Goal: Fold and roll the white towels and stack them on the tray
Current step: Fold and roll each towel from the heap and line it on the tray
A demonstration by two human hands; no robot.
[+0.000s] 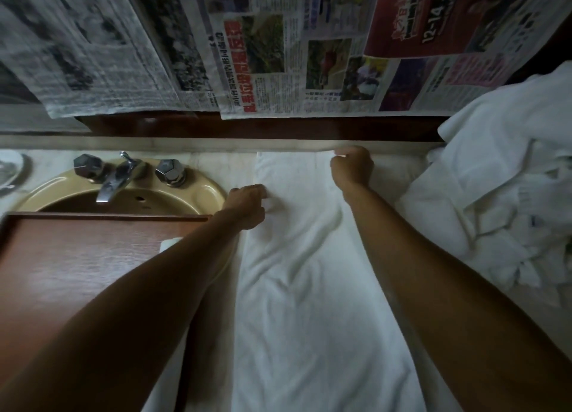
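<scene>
A long white towel (303, 272) lies folded lengthwise on the counter, running from the near edge to the back wall. My left hand (246, 202) pinches the towel's left edge about two thirds of the way up. My right hand (353, 165) grips the towel's far right corner close to the backsplash. A brown wooden tray (77, 257) sits to the left, partly over the sink, with a small white towel piece (168, 244) showing on it beside my left forearm.
A heap of loose white towels (501, 195) fills the right side. A beige sink (198, 192) with a chrome tap (114, 176) and two knobs lies at the back left. Newspaper sheets (278, 55) hang on the wall behind.
</scene>
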